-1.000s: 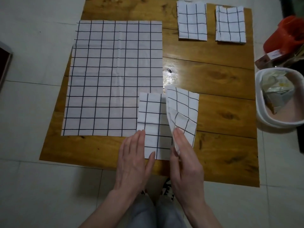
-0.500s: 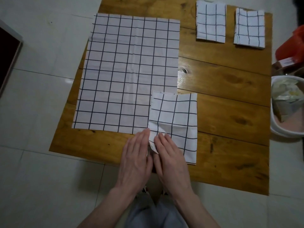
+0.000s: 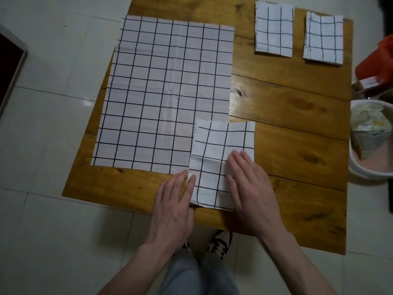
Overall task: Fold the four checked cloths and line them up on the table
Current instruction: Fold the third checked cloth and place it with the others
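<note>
View from above of a square wooden table [image 3: 287,116] on a pale tiled floor. Every place below is given relative to this table.

Covering its left half lies an unfolded checked cloth [image 3: 161,92], spread flat – white with a dark grid. At the table's near edge, just right of middle, sits a half-folded checked cloth [image 3: 221,145]; its left side overlaps the near right corner of the spread one.

The left hand [image 3: 173,201] lies flat with straight fingers, its fingertips touching the near left edge of this half-folded cloth. The right hand [image 3: 249,184] lies flat as well, fingers straight and close together, pressing down the cloth's right side. Neither hand pinches anything.

At the table's far right corner two folded checked cloths, a nearer-in one [image 3: 274,28] and an outer one [image 3: 324,38], lie side by side, just apart.

Judged from this, the third cloth is mid-fold – being smoothed. The next move likely calls for one more fold to match the finished pair's size, then carrying it to the far row. The large cloth is not yet begun.

Right of the table, on the floor, stands a white tub [image 3: 365,173].
</note>
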### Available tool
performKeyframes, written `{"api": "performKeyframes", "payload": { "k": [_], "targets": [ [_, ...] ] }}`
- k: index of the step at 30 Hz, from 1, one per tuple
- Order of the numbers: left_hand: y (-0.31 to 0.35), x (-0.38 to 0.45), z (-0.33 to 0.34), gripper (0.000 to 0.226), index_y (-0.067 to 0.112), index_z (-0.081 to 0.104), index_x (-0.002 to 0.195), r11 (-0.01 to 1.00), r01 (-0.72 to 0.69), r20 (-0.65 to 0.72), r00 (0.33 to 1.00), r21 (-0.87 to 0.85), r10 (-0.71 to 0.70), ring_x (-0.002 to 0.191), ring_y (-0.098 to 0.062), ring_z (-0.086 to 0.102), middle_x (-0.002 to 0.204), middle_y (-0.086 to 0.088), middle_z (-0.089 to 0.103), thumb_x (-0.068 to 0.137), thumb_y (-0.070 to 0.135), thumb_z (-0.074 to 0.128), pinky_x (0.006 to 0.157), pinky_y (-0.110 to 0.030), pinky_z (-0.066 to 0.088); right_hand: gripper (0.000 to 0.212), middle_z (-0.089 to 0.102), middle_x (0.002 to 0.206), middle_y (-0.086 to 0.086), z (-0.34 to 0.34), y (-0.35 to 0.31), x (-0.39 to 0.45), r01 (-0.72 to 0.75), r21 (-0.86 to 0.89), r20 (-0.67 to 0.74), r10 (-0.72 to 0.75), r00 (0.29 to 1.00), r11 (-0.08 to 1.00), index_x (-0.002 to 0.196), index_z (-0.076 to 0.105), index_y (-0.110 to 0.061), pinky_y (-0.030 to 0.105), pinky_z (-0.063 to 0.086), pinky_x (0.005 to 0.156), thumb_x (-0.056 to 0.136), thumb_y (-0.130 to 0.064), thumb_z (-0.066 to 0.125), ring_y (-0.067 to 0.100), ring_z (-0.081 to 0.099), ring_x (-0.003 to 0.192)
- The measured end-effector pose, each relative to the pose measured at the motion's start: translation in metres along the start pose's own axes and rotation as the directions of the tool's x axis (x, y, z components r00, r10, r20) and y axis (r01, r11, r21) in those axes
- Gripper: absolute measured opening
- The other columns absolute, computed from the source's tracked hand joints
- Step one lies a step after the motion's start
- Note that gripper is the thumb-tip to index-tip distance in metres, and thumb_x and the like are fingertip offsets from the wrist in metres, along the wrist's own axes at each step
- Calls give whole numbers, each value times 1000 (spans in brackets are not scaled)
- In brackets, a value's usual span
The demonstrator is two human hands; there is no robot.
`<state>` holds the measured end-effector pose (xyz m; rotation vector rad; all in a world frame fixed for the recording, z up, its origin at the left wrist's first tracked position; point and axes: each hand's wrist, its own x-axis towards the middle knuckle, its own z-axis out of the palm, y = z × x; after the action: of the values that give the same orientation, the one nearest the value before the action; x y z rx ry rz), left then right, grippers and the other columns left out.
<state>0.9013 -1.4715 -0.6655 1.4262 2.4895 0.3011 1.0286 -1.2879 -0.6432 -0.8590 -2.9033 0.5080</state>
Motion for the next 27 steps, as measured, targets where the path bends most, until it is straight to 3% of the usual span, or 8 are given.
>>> {"api": "performKeyframes", "payload": {
  "k": [6, 9, 13, 16, 21, 24, 27],
  "targets": [
    [1, 0, -2, 74, 4, 40, 157, 997, 6, -18, 1000, -82, -8, 152, -30, 33, 162, -15, 38, 85, 20, 43, 118, -58, 38, 65, 1, 174, 1, 14, 30, 13, 86, -172, 255, -40, 966, 981, 166, 9, -20, 43, 9, 130, 111, -53, 16, 12, -6, 160],
    [2, -1, -4, 76, 6, 36, 159, 989, -41, -53, 998, -141, 34, 156, -27, 28, 164, -13, 36, 86, 23, 50, 123, -56, 31, 69, -5, 174, 3, 21, 33, 11, 100, -185, 269, -48, 962, 978, 166, 2, -18, 45, 10, 130, 110, -55, 16, 16, -9, 160],
    [14, -2, 0, 70, 9, 39, 159, 982, -169, -41, 985, -85, 166, 157, -25, 27, 165, -11, 37, 97, 38, 54, 127, -49, 24, 69, -5, 174, 4, 27, 32, 8, 81, -177, 250, -35, 968, 981, 166, 3, -15, 48, 14, 129, 110, -54, 16, 19, -5, 160],
    [26, -3, 11, 66, 12, 42, 158, 974, -224, 43, 974, 23, 223, 154, -25, 33, 165, -11, 38, 102, 46, 47, 123, -48, 27, 68, -3, 174, 3, 23, 32, 9, 95, -178, 242, -50, 969, 980, 166, 4, -17, 44, 8, 129, 110, -54, 13, 17, -4, 160],
    [34, -7, 21, 69, 14, 38, 160, 962, -223, 136, 970, 156, 202, 155, -29, 31, 168, -13, 32, 104, 53, 37, 124, -49, 20, 53, 33, 167, 3, 3, 40, 26, 54, -95, 100, -45, 994, 994, 160, 32, -20, 43, 16, 128, 109, -36, 32, 17, 25, 156],
    [35, -6, 19, 67, 13, 39, 159, 960, -229, 135, 969, 164, 208, 156, -31, 29, 169, -14, 30, 105, 53, 35, 124, -51, 20, 57, 26, 169, 3, -6, 56, 40, -29, -47, 75, 32, 997, 998, 162, 28, -21, 47, 17, 127, 107, -25, 42, 20, 21, 157],
    [34, -4, 16, 65, 12, 41, 157, 952, -251, 147, 963, 176, 227, 158, -34, 23, 170, -16, 25, 106, 52, 36, 124, -54, 19, 60, 22, 171, 2, -10, 72, 45, -60, -72, 148, 70, 987, 996, 163, 27, -24, 49, 21, 126, 105, -28, 44, 25, 22, 156]
  ]
}}
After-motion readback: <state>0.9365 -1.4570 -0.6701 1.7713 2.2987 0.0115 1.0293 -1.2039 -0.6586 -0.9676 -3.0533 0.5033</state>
